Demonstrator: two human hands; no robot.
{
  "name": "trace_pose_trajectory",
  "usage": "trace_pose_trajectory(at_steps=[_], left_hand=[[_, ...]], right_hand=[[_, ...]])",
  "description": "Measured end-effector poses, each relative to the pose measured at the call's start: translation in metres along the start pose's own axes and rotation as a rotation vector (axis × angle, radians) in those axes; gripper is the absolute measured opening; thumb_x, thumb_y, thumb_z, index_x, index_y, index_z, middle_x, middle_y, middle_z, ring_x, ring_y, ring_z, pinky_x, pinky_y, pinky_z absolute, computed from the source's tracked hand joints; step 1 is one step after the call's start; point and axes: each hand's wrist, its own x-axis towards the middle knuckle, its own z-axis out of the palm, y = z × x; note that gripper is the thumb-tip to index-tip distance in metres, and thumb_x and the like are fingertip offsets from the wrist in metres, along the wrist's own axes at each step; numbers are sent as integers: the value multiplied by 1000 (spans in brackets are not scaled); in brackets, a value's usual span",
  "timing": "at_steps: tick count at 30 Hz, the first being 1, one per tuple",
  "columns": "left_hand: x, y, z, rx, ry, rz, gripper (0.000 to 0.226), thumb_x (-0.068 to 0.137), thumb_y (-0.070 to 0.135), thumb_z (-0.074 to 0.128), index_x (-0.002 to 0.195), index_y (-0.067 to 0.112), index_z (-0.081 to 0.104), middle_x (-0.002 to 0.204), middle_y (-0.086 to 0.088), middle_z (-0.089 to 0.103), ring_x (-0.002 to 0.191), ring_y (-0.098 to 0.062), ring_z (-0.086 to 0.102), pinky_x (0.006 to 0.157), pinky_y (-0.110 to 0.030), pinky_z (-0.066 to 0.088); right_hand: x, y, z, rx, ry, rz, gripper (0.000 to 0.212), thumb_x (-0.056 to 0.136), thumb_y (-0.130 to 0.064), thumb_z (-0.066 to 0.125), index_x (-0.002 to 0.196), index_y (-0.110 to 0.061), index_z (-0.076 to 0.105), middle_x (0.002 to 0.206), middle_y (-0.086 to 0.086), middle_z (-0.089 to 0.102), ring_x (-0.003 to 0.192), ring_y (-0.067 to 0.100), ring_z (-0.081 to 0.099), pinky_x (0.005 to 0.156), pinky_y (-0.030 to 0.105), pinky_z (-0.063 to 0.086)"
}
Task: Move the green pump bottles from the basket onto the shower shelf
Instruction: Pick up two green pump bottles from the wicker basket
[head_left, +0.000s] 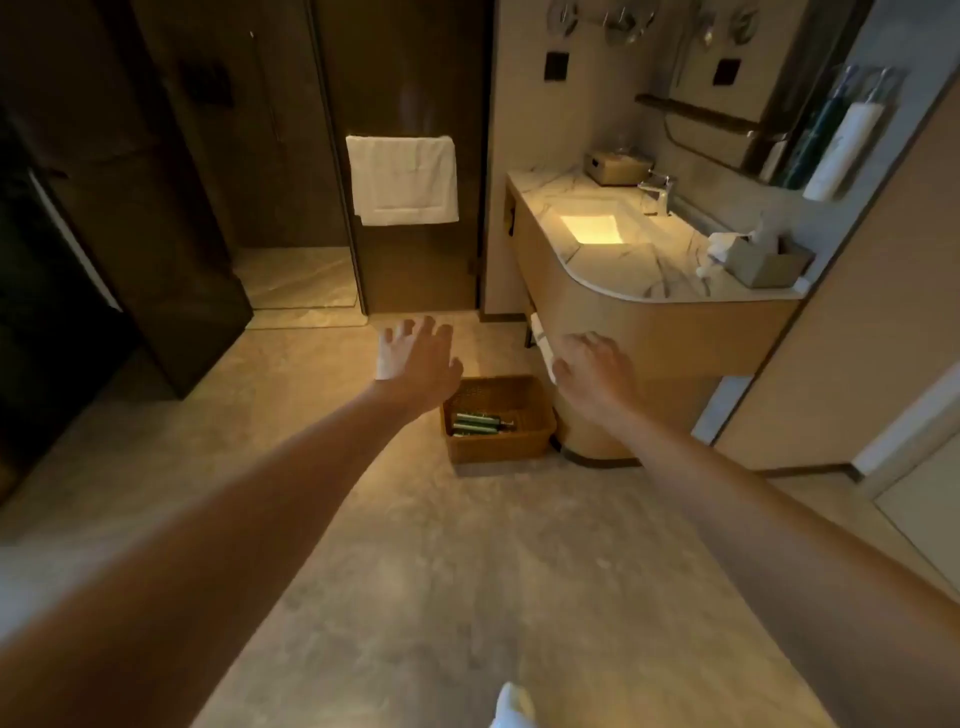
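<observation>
A brown woven basket (524, 400) stands on the floor beside the vanity base. Green pump bottles (478, 422) lie on their sides inside it, at its left end. My left hand (415, 358) is stretched out above and to the left of the basket, fingers spread, holding nothing. My right hand (592, 369) hovers to the right of the basket in front of the vanity, fingers loosely apart and empty. Both hands are well above the basket and touch nothing. No shower shelf shows clearly.
A curved wooden vanity (649, 332) with a marble top and lit sink stands at right. A dark glass door (410, 260) with a white towel (402, 179) on it stands ahead, with an opening (296, 275) to its left. Dark cabinetry (130, 234) lines the left.
</observation>
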Motion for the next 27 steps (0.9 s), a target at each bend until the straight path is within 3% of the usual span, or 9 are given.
trace_pose_trajectory(at_steps=[9, 16, 27], left_hand=[[110, -3, 100, -16, -195, -91, 48, 91, 37, 41, 134, 16, 44, 141, -8, 45, 129, -30, 41, 103, -44, 34], [169, -19, 162, -58, -319, -147, 48, 92, 39, 40, 135, 17, 44, 142, -7, 45, 130, -29, 41, 104, -42, 33], [302, -100, 262, -105, -438, -145, 50, 93, 38, 41, 138, 17, 40, 145, -7, 41, 133, -29, 38, 107, -43, 33]], right_hand=[[119, 59, 95, 43, -138, 15, 39, 95, -31, 43, 127, -11, 51, 127, 11, 56, 120, 30, 48, 99, 43, 40], [183, 79, 162, 54, -316, 2, 37, 94, -31, 43, 124, -12, 52, 124, 10, 57, 120, 29, 48, 97, 43, 42], [301, 70, 284, 38, -514, 94, 36, 95, -27, 43, 126, -11, 52, 129, 11, 56, 123, 28, 48, 101, 41, 39]])
